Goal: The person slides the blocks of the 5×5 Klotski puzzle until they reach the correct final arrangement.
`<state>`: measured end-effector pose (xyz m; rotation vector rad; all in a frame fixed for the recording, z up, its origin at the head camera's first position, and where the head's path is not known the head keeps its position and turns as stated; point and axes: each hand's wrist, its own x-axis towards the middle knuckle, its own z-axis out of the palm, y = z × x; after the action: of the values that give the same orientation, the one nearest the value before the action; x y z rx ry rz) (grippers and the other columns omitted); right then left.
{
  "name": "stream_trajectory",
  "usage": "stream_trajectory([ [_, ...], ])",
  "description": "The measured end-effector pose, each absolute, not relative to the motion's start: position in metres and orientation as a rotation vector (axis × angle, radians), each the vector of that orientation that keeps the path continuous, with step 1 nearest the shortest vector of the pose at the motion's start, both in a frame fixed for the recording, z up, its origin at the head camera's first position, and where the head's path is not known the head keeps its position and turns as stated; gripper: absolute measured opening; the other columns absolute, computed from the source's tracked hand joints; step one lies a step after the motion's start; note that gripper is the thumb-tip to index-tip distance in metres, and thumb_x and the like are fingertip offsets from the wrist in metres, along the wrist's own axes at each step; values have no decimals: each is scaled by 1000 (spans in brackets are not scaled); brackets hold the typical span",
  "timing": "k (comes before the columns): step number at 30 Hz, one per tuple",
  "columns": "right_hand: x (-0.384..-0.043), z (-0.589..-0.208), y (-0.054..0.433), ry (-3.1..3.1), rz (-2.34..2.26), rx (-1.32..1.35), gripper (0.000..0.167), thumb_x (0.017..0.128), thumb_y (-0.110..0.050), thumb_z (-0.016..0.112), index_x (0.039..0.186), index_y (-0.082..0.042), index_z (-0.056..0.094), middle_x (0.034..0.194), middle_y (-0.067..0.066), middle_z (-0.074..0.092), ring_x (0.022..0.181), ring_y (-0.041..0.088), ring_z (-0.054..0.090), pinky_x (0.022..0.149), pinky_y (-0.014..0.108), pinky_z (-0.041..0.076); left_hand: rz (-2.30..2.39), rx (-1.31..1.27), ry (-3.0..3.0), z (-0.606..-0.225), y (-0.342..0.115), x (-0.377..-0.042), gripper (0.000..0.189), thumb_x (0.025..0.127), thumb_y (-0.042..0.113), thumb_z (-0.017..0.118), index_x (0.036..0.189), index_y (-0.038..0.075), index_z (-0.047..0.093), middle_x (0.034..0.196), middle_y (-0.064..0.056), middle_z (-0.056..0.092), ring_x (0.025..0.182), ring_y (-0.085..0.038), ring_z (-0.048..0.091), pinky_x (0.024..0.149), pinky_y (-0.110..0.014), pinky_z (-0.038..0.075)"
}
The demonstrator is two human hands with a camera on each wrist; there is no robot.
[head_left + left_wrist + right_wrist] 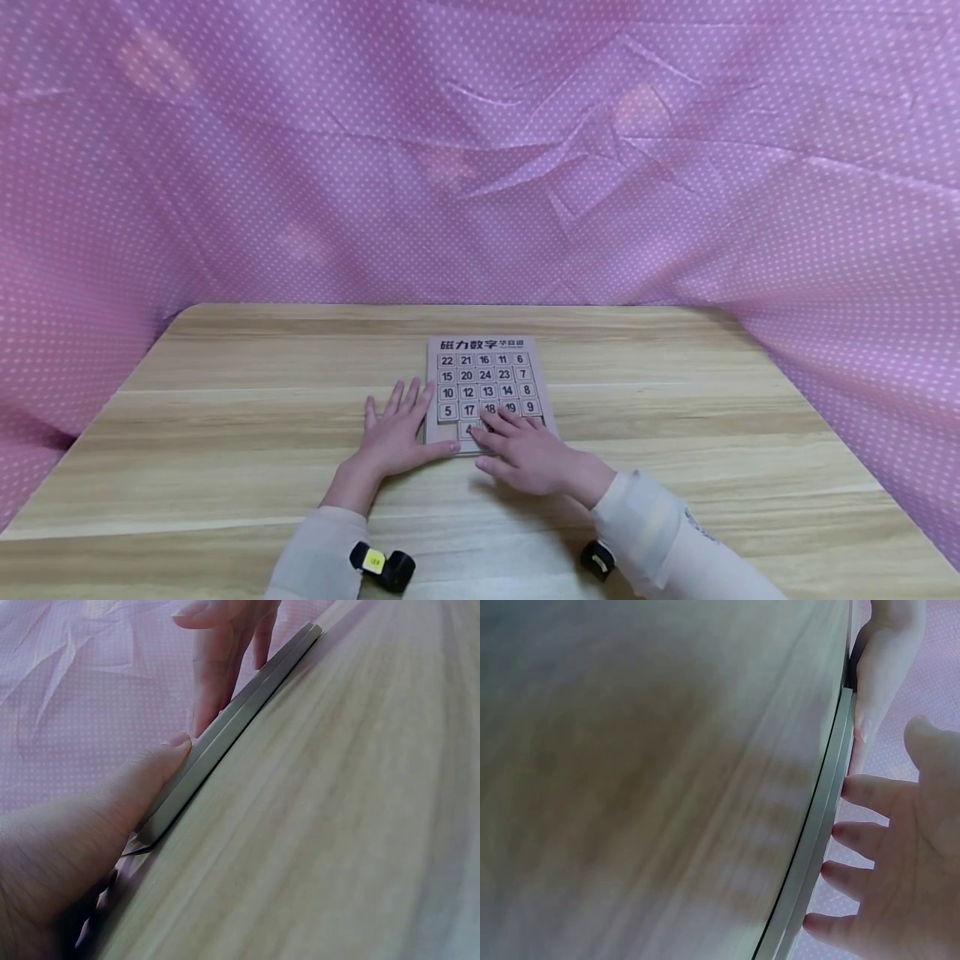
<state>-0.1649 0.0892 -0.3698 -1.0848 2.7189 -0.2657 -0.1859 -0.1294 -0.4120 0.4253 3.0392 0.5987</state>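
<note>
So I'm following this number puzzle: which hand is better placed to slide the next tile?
Probably the right hand: its fingertips already lie on the bottom tiles of the puzzle board. The left hand lies flat on the table, its thumb against the board's near edge, seemingly steadying it.

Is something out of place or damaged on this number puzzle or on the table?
Nothing looks damaged or spilled. The number puzzle lies flat on the table, slightly turned. Its tiles are out of order, and one slot at the bottom left stands empty. The left hand rests at its edge; the right hand covers the bottom row.
</note>
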Motion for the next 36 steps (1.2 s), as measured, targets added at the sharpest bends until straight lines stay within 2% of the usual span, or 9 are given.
stream_trajectory([
  [14, -170, -368, 84, 2703, -362, -1029, 55, 91, -48, 24, 135, -15, 32, 140, 5, 22, 126, 31, 15, 97, 54, 13, 598, 432, 3038, -412, -131, -186, 102, 63, 76, 44, 139, 14, 18, 141, -12, 13, 128, -31, 3, 94, -57, -8],
  [21, -186, -369, 60, 2756, -309, -989, 58, 90, -50, 23, 136, -16, 29, 141, 5, 20, 126, 30, 14, 96, 54, 15, 570, 453, 3052, -412, -130, -187, 107, 59, 83, 33, 139, 14, 17, 141, -12, 12, 128, -31, 3, 94, -58, -6],
  [29, -208, -372, 37, 2770, -147, -942, 61, 89, -54, 21, 137, -17, 23, 142, 4, 15, 128, 28, 7, 97, 53, 15, 573, 455, 3036, -412, -131, -186, 106, 59, 81, 37, 139, 13, 17, 141, -12, 13, 128, -30, 3, 94, -58, -7],
  [36, -212, -372, 30, 2753, -114, -903, 63, 88, -56, 20, 138, -17, 22, 142, 3, 14, 128, 27, 6, 97, 52, 14, 562, 451, 3039, -412, -131, -186, 105, 61, 80, 37, 139, 14, 16, 142, -11, 13, 128, -30, 3, 94, -57, -7],
])
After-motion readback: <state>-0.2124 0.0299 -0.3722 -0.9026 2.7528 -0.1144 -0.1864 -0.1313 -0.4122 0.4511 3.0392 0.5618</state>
